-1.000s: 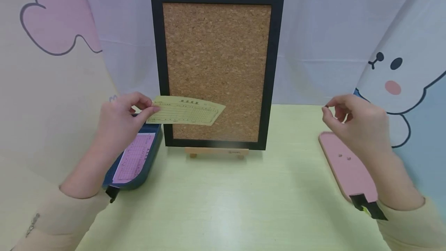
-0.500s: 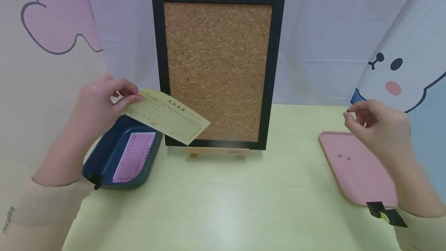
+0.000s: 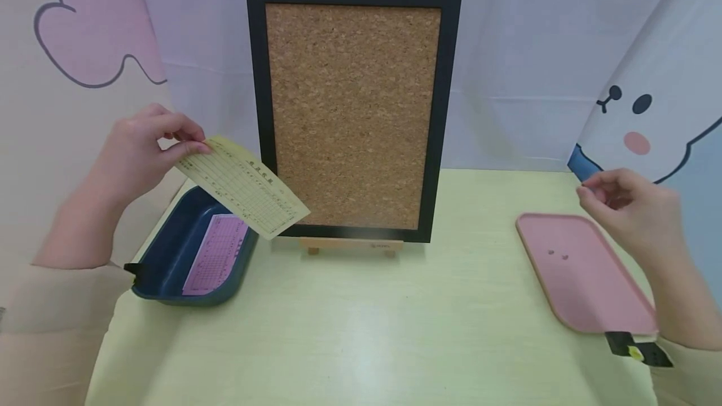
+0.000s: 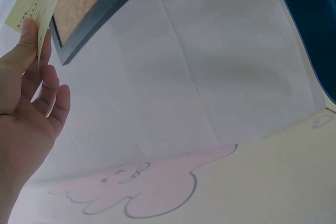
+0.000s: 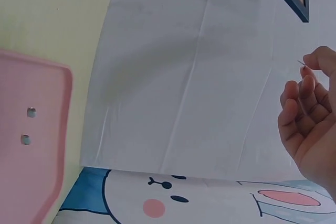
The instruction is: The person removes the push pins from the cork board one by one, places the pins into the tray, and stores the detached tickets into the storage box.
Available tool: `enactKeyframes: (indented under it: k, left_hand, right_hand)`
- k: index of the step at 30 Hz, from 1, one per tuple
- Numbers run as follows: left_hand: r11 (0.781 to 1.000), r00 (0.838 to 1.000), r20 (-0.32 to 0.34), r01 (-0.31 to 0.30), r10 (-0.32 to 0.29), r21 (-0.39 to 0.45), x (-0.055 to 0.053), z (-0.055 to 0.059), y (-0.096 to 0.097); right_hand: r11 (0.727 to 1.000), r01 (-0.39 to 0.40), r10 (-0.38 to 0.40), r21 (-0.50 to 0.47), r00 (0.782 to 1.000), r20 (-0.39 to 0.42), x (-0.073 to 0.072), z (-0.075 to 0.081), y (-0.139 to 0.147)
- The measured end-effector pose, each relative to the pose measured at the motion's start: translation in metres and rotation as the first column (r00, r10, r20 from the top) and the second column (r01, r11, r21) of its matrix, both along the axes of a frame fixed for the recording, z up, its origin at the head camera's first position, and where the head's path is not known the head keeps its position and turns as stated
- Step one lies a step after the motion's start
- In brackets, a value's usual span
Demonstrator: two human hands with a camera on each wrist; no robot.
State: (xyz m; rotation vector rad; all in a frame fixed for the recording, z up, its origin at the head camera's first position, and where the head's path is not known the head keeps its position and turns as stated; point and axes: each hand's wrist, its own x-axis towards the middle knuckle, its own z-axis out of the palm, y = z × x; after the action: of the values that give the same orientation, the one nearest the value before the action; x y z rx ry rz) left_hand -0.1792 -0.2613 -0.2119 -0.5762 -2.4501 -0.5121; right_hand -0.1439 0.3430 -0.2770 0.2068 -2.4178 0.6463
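Note:
A yellow printed receipt slip (image 3: 248, 187) is pinched at its upper left corner between thumb and fingers of my left hand (image 3: 138, 158). It slants down to the right, overlapping the blue tray and the lower left of the corkboard (image 3: 355, 111) in the head view. Over on the right, my right hand (image 3: 634, 212) is raised above the far side of the pink tray (image 3: 598, 287). Its thumb and index finger pinch a thumbtack, whose thin metal point (image 5: 301, 62) sticks out in the right wrist view; the fingers hide its head.
The black-framed corkboard stands upright on a small wooden easel (image 3: 350, 243) at the back of the table (image 3: 361, 331). A deep blue tray (image 3: 163, 255) at the left holds pink printed slips (image 3: 214, 259). Two small silvery thumbtacks (image 5: 31, 112) lie on the pink tray.
My left hand has moved left and up with the yellow slip, which has tilted downward to the right. My right hand has drawn away to the right and slightly down, uncovering more of the pink tray.

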Motion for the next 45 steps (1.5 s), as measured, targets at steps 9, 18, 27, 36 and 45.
enactKeyframes:
  k: [9, 18, 27, 36, 45]
  left_hand:
    - [0.996, 0.994, 0.099, -0.044, 0.051, -0.078, -0.015, -0.003, -0.021]
    - [0.989, 0.976, 0.207, -0.031, 0.061, -0.147, -0.031, -0.013, -0.03]
    - [0.968, 0.952, 0.297, 0.003, 0.074, -0.251, -0.044, -0.019, -0.039]
    - [0.951, 0.877, 0.468, 0.039, 0.114, -0.306, -0.054, -0.03, -0.047]
    - [0.942, 0.83, 0.544, 0.075, 0.123, -0.327, -0.06, -0.056, -0.056]
  right_hand:
    - [0.993, 0.114, -0.105, -0.028, 0.97, 0.22, -0.006, -0.015, 0.015]
    - [0.993, 0.09, -0.053, -0.082, 0.928, 0.369, -0.009, -0.036, 0.033]
    - [0.991, 0.084, -0.026, -0.107, 0.891, 0.453, -0.013, -0.061, 0.048]
    - [0.987, 0.106, -0.025, -0.123, 0.847, 0.531, -0.018, -0.079, 0.06]
    - [0.991, 0.088, -0.014, -0.104, 0.823, 0.567, -0.021, -0.098, 0.071]
